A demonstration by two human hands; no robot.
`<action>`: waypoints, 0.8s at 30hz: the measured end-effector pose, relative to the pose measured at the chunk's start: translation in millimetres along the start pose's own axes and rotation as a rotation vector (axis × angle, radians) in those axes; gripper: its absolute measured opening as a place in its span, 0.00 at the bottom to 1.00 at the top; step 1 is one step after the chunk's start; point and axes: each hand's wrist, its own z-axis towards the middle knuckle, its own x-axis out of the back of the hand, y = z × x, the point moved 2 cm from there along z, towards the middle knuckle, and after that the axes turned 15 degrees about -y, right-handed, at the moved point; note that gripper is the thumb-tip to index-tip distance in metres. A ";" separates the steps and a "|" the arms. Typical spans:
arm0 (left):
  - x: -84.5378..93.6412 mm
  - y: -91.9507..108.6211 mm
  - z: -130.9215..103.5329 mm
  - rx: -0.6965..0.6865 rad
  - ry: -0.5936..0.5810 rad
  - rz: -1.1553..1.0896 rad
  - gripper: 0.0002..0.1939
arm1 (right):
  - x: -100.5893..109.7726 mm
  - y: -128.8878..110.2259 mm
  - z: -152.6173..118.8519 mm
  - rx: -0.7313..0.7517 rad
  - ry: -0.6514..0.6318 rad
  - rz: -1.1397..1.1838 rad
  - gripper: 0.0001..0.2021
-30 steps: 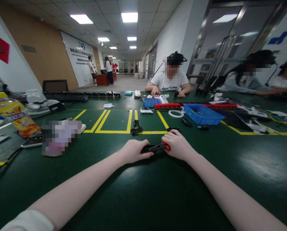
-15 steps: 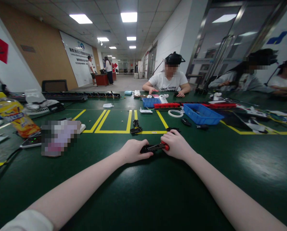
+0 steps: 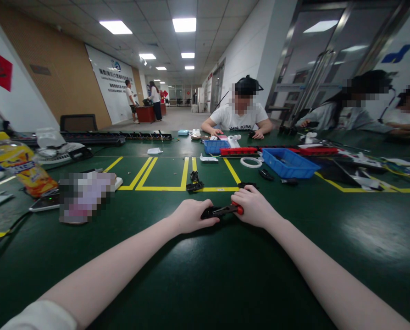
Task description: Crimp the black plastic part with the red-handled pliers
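The left hand (image 3: 191,216) had its fingers closed round a black part (image 3: 207,212), thumb below and forefinger above, over the near side of the green desk (image 3: 177,288). The right hand (image 3: 254,207) gripped red-handled pliers (image 3: 228,209), and I saw their nose reach across to that part, though from where I stood I couldn't tell whether the jaws had bitten on it. Just beyond the hands, a second black piece (image 3: 194,182) lay on the yellow tape (image 3: 213,189). Farther off to the right sat a blue tray (image 3: 296,172) with dark bits inside, a white ring (image 3: 249,165) beside it. Across the desk, someone in a white shirt (image 3: 237,114) had both forearms resting on the top
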 end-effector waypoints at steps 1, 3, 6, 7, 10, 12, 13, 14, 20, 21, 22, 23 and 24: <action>0.0 -0.1 -0.1 0.000 0.003 0.001 0.19 | -0.5 -0.2 0.0 0.000 0.002 -0.002 0.02; -0.1 -0.2 -0.3 -0.002 0.007 0.002 0.18 | -1.5 -0.9 0.0 -0.003 0.007 -0.007 0.02; -0.2 -0.2 -0.5 -0.001 0.007 0.017 0.18 | -2.3 -2.9 0.3 -0.008 0.017 -0.020 0.02; -0.1 0.0 -0.5 -0.001 0.003 0.021 0.18 | -2.2 -3.7 0.4 -0.008 0.021 -0.026 0.02; 0.3 0.5 -0.5 0.003 -0.009 0.025 0.18 | -1.3 -5.8 0.4 -0.004 0.028 -0.043 0.02; 0.3 0.7 -0.4 0.002 -0.014 0.018 0.18 | -0.7 -6.3 0.4 0.000 0.028 -0.049 0.02; 0.2 0.8 -0.3 0.003 -0.015 0.017 0.18 | -0.6 -6.2 0.4 0.002 0.027 -0.051 0.02; 0.1 0.7 -0.2 0.005 -0.014 0.016 0.18 | -0.6 -5.8 0.5 0.003 0.027 -0.053 0.02; 0.7 1.1 0.1 0.015 0.000 0.004 0.18 | -0.9 0.8 0.6 0.016 0.028 -0.057 0.02; 1.1 1.3 0.0 0.019 -0.001 -0.001 0.18 | -0.8 2.1 0.3 0.015 0.031 -0.058 0.02; 1.4 1.4 0.0 0.021 -0.003 -0.005 0.18 | -0.7 3.2 0.0 0.013 0.034 -0.058 0.02; 1.6 1.6 -0.1 0.020 -0.006 -0.010 0.18 | -0.5 4.1 -0.4 0.011 0.038 -0.058 0.02; 1.7 1.7 -0.2 0.017 -0.008 -0.014 0.18 | -0.4 4.7 -0.7 0.008 0.042 -0.058 0.02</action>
